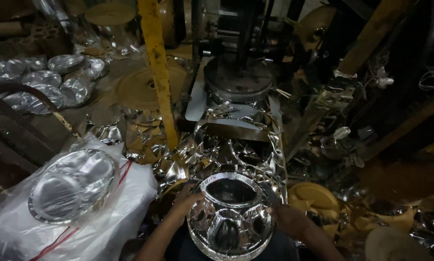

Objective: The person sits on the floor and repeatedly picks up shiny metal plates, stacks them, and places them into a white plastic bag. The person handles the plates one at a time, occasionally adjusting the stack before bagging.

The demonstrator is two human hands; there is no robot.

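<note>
A round silver plate with compartments (230, 217) sits low in the middle of the view, held between both hands. The left hand (187, 203) grips its left rim and the right hand (285, 218) grips its right rim. Just beyond it lies crumpled foil sheet (236, 145) below the round press die (239, 79). At the left, a clear bag of plates (74, 186) rests.

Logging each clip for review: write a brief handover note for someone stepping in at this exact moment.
Left hand and right hand both grip the rim of a silver compartment plate, held flat near the body.
Just ahead, crumpled foil sheet trails from the round press die.
Done: formed plates lie bagged in a clear plastic bag at left, more loose plates farther left.
Left: the held plate is not yet set down anywhere.
</note>
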